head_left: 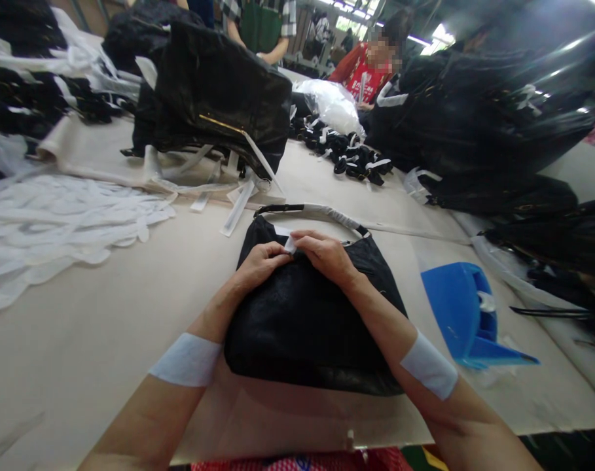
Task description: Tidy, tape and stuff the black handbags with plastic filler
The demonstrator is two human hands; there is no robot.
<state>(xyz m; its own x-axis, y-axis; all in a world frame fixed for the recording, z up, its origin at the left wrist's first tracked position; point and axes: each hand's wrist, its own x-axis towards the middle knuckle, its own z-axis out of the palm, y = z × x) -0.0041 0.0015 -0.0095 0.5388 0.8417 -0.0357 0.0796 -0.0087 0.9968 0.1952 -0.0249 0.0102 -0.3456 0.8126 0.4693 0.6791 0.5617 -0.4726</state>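
Note:
A black handbag (pixel 307 327) lies on the table in front of me, its top edge away from me. Its strap (pixel 326 212) arches beyond the top, partly wrapped in white material. Both hands meet at the bag's upper edge. My right hand (pixel 326 256) pinches a small white strip (pixel 290 244) that stands up from the opening. Close beside it, my left hand (pixel 265 263) is closed with its fingertips on the bag's edge at the foot of the strip. What lies under the fingertips is hidden.
White strips (pixel 71 222) are heaped at the left. A large black bag (pixel 223 98) stands beyond. Blue dustpan (pixel 454 314) sits to the right, near piled black bags (pixel 474 124). Bundled black straps (pixel 346 147) lie at the back. A person in red (pixel 363 78) is across the table.

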